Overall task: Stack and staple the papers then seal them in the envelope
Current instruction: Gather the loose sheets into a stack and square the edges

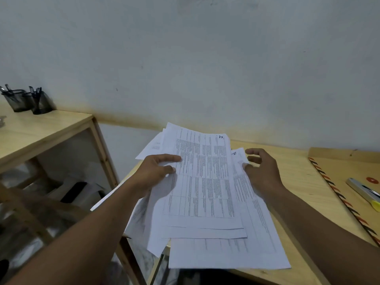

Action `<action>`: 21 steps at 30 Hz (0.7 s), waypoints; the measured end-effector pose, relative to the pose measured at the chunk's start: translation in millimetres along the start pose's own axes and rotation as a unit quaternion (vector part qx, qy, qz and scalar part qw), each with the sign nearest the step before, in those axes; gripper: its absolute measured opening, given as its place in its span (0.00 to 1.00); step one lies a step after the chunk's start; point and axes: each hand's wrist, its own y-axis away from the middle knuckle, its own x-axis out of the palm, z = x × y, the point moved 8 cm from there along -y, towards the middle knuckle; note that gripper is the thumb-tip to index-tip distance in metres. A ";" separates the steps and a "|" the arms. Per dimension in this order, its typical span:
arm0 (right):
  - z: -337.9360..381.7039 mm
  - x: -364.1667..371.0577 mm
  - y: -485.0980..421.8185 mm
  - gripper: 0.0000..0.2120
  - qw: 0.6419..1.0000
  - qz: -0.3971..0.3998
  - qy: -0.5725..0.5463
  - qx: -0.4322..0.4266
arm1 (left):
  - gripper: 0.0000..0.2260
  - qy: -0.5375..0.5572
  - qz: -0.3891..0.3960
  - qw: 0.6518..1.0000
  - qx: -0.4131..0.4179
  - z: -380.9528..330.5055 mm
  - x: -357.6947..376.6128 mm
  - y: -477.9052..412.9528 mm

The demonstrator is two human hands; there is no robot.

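Note:
Several white printed papers (205, 188) lie fanned and uneven on the left part of a wooden table (296, 182), some hanging over its left edge. My left hand (156, 171) grips the left edge of the top sheets, thumb on top. On the other side, my right hand (261, 169) touches the right edge of a lower sheet with its thumb while the fingers curl apart above the paper. A brown envelope (349, 175) with a red-and-black striped border and a red string button lies at the right. A silver stapler (364, 192) with a yellow end rests on the envelope.
A wooden shelf unit (47, 128) stands to the left, with two black mesh pen holders (28, 100) on top near the wall. Dark and pale items fill the shelf below. The grey wall runs close behind the table.

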 end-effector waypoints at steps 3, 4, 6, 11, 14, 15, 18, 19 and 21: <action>8.4 -7.2 -6.6 0.16 0.998 -0.006 -0.065 0.011 | 0.15 -0.011 -0.001 1.000 0.003 -4.6 9.9 -4.3; 12.5 -10.0 -8.5 0.17 0.997 -0.009 -0.075 0.008 | 0.14 -0.011 0.001 1.000 0.005 -6.8 13.4 -5.0; 19.5 -12.7 -10.8 0.18 0.996 -0.009 -0.090 -0.003 | 0.14 -0.002 0.011 1.000 0.007 -12.1 22.2 -5.1; 22.0 -18.6 -18.6 0.18 0.993 -0.020 -0.118 0.006 | 0.13 0.010 0.025 1.000 0.013 -21.6 40.6 -9.4; 27.7 -25.9 -22.0 0.20 0.993 -0.047 -0.111 -0.014 | 0.13 0.017 0.016 1.000 0.014 -23.6 46.5 -11.9; 31.6 -28.9 -21.5 0.20 0.992 -0.059 -0.108 -0.023 | 0.13 0.024 0.014 1.000 0.009 -23.4 47.7 -12.4; 40.9 -37.5 -20.6 0.18 0.990 -0.087 -0.107 -0.040 | 0.13 0.063 0.030 0.997 -0.018 -22.0 53.7 -11.2; 43.5 -38.9 -20.2 0.18 0.989 -0.090 -0.107 -0.042 | 0.13 0.076 0.041 0.996 -0.030 -21.3 56.0 -10.2; 45.2 -39.5 -20.4 0.17 0.989 -0.088 -0.108 -0.043 | 0.12 0.094 0.059 0.993 -0.048 -20.3 59.4 -9.2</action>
